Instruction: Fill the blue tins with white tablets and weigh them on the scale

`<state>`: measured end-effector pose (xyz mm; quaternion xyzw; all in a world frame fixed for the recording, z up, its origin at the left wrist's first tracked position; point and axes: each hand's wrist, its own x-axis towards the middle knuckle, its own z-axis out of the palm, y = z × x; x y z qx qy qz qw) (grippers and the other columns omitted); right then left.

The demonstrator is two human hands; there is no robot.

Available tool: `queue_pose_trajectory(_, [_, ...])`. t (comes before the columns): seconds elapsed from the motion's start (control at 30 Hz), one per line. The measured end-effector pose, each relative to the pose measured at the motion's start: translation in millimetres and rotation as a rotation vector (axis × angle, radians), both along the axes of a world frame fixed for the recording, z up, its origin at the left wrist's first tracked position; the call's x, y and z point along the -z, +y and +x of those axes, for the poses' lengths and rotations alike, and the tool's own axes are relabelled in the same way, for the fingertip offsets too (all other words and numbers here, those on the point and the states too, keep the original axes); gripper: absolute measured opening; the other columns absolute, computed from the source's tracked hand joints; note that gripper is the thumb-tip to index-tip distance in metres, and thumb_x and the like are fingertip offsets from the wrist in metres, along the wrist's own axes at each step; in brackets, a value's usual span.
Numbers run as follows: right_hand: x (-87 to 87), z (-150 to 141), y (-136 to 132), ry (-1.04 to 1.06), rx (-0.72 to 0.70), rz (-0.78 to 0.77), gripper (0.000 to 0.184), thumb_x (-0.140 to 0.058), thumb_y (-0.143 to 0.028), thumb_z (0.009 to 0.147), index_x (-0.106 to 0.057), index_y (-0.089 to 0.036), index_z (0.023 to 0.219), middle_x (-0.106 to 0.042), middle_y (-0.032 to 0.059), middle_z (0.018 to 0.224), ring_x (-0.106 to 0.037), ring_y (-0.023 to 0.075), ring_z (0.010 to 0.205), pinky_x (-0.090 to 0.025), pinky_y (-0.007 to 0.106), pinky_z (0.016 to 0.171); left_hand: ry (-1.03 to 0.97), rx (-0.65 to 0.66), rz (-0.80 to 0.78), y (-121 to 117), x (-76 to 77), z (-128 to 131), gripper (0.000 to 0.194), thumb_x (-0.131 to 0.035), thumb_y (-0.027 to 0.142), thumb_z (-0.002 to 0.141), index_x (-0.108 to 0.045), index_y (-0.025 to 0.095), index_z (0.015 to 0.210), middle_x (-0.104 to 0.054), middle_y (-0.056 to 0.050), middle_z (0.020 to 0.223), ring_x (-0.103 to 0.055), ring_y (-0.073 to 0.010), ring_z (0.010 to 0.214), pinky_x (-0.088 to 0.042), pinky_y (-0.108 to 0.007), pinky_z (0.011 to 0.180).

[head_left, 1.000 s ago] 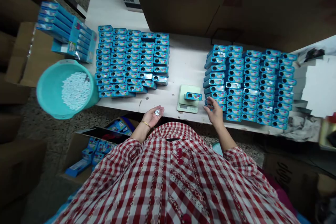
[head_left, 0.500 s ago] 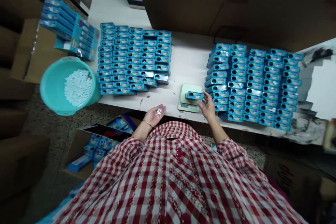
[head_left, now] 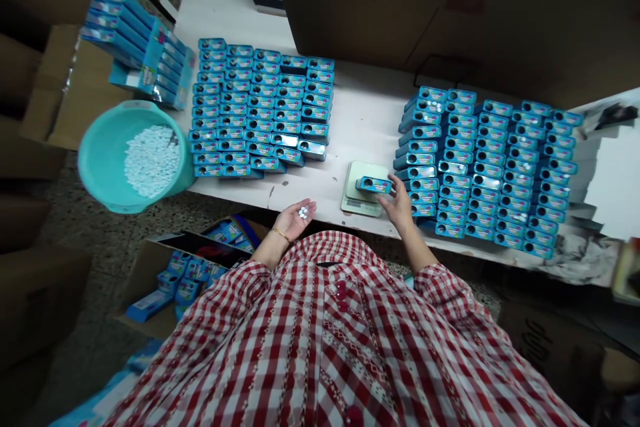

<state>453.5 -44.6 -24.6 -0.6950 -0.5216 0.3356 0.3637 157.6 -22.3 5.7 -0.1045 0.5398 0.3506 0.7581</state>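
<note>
My left hand (head_left: 295,220) is turned palm up in front of the table edge, its fingers slightly curled, and several small white pellets (head_left: 303,212) rest in it. A small blue box (head_left: 375,185) stands on a pale kitchen scale (head_left: 363,207), its narrow printed face with a dark round spot turned up. The thumb and fingers of my right hand (head_left: 397,203) are at the right end of this box. The scale's display lies along its front edge, too small to read.
Rows of similar blue boxes (head_left: 260,113) stand left of the scale, and more boxes (head_left: 485,167) stand close to its right. A turquoise tub (head_left: 95,167) of white pellets is at far left. Behind stands a large brown carton (head_left: 370,7). An open carton (head_left: 135,280) with blue packs sits below the table.
The view has shifted slightly. My right hand stays at the box on the scale, and the pellets still lie in my left palm.
</note>
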Motion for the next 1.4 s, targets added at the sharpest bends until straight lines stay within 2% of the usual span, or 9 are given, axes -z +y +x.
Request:
queue_pose_trajectory(0.1, [-20.9,-0.2,-8.4,-0.147,-0.027,0.063,0.059,-0.059,-0.036,0.073,-0.041,-0.020,0.126,-0.048,0.0114,0.123,-0.050,0.0230,0.106,-0.047,0.040,0.086,-0.014,0.029,0.035,0.4,-2.7,4.8,0.023,-0.045,0.002,0.076,-0.060,0.005,0.092,-0.067,-0.014,0.085,-0.065,-0.0174,0.082,-0.052,-0.027,0.075])
queue_pose_trajectory(0.2, [-47.8,-17.2,-17.1,-0.291,-0.099,0.122,0.038,-0.052,-0.033,0.081,-0.051,-0.022,0.117,-0.056,0.0095,0.110,-0.051,0.0234,0.103,-0.045,0.043,0.089,-0.090,0.119,0.090,2.6,-8.9,22.4,0.027,-0.047,0.000,0.074,-0.061,0.006,0.096,-0.067,-0.015,0.091,-0.063,-0.0182,0.090,-0.049,-0.028,0.081])
queue_pose_trajectory(0.3, [-66.6,-51.0,-18.2,-0.316,-0.314,0.146,0.028,-0.044,-0.028,0.087,-0.056,-0.024,0.112,-0.058,0.0086,0.105,-0.052,0.0216,0.102,-0.044,0.040,0.090,-0.233,0.204,0.122,5.0,-15.7,45.7,0.023,-0.047,0.009,0.080,-0.062,0.005,0.096,-0.067,-0.015,0.092,-0.062,-0.0193,0.092,-0.047,-0.032,0.084])
queue_pose_trajectory(0.47, [-71.3,-89.1,-8.2,-0.460,-0.704,0.021,0.032,-0.041,-0.017,0.087,-0.054,-0.017,0.117,-0.057,0.0115,0.107,-0.051,0.0210,0.094,-0.046,0.035,0.080,-0.289,0.256,0.138,3.2,-21.3,66.9,0.030,-0.037,0.018,0.088,-0.064,0.005,0.090,-0.068,-0.011,0.082,-0.062,-0.0150,0.078,-0.048,-0.031,0.081])
queue_pose_trajectory(0.63, [-74.2,-85.8,-10.0,-0.618,-0.840,0.007,0.027,-0.043,-0.016,0.087,-0.056,-0.013,0.111,-0.059,0.0110,0.104,-0.051,0.0211,0.092,-0.044,0.033,0.080,-0.250,0.299,0.112,-1.1,-24.0,72.7,0.028,-0.039,0.015,0.088,-0.065,0.005,0.082,-0.067,-0.011,0.079,-0.062,-0.0151,0.076,-0.047,-0.031,0.080])
queue_pose_trajectory(0.87, [-79.8,-81.9,-10.0,-0.681,-0.717,-0.116,0.028,-0.042,-0.017,0.086,-0.052,-0.013,0.113,-0.060,0.0125,0.103,-0.054,0.0216,0.090,-0.044,0.030,0.071,-0.228,0.317,0.134,3.7,-30.3,84.1,0.025,-0.042,0.014,0.086,-0.066,0.005,0.083,-0.066,-0.011,0.075,-0.061,-0.0149,0.071,-0.047,-0.029,0.075])
queue_pose_trajectory(0.97, [-79.7,-76.7,-6.9,-0.674,-0.684,-0.161,0.024,-0.043,-0.018,0.086,-0.055,-0.013,0.106,-0.061,0.0121,0.097,-0.056,0.0217,0.087,-0.044,0.029,0.068,-0.219,0.315,0.130,6.7,-32.6,87.7,0.026,-0.043,0.013,0.085,-0.066,0.006,0.078,-0.066,-0.011,0.072,-0.060,-0.0138,0.068,-0.047,-0.028,0.072])
queue_pose_trajectory(1.2, [-70.4,-64.1,-3.8,-0.527,-0.612,-0.056,0.022,-0.043,-0.016,0.085,-0.058,-0.015,0.101,-0.062,0.0105,0.097,-0.055,0.0198,0.091,-0.043,0.031,0.080,-0.206,0.289,0.173,12.0,-40.3,94.9,0.018,-0.049,0.006,0.079,-0.067,0.006,0.078,-0.068,-0.011,0.080,-0.061,-0.0142,0.074,-0.047,-0.027,0.073])
queue_pose_trajectory(1.4, [-79.3,-63.7,-4.9,-0.448,-0.550,-0.058,0.017,-0.051,-0.012,0.079,-0.062,-0.018,0.089,-0.064,0.0057,0.085,-0.058,0.0167,0.083,-0.044,0.026,0.073,-0.173,0.353,0.210,5.2,-53.8,97.0,0.017,-0.050,0.006,0.077,-0.067,0.009,0.076,-0.068,-0.010,0.079,-0.062,-0.0128,0.070,-0.050,-0.023,0.067])
